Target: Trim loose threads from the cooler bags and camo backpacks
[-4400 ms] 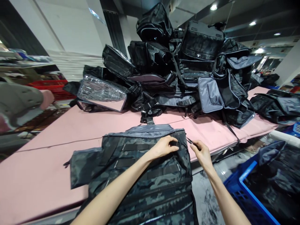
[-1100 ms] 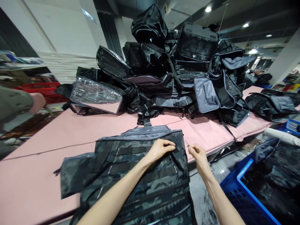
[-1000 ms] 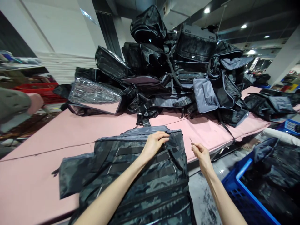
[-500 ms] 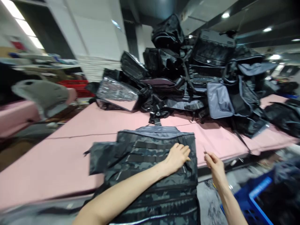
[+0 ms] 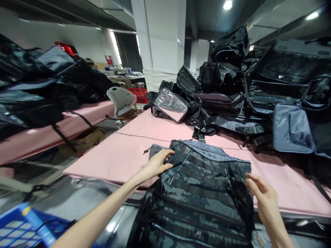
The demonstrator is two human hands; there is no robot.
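Note:
A dark camouflage backpack (image 5: 204, 193) with webbing rows and a grey lining lies front side up before me, its top end on the pink table. At its upper left edge, my left hand (image 5: 158, 163) touches the fabric, thumb and fingers apart. My right hand (image 5: 265, 194) is beside the upper right edge with thumb and forefinger pinched together. Whatever sits in that pinch is too small to make out. The backpack's lower end runs out of view at the bottom.
Behind the backpack, a heap of dark bags (image 5: 227, 86) covers the far side of the pink table (image 5: 129, 155). More bags (image 5: 38, 93) lie on another table at left. A blue plastic basket (image 5: 43, 224) stands low at left, near a grey chair (image 5: 121, 100).
My view has swung left. My left hand has gone from the backpack's upper right to its upper left edge. My right hand, earlier pinching a small thin thing apart from the bag, is now at its right edge.

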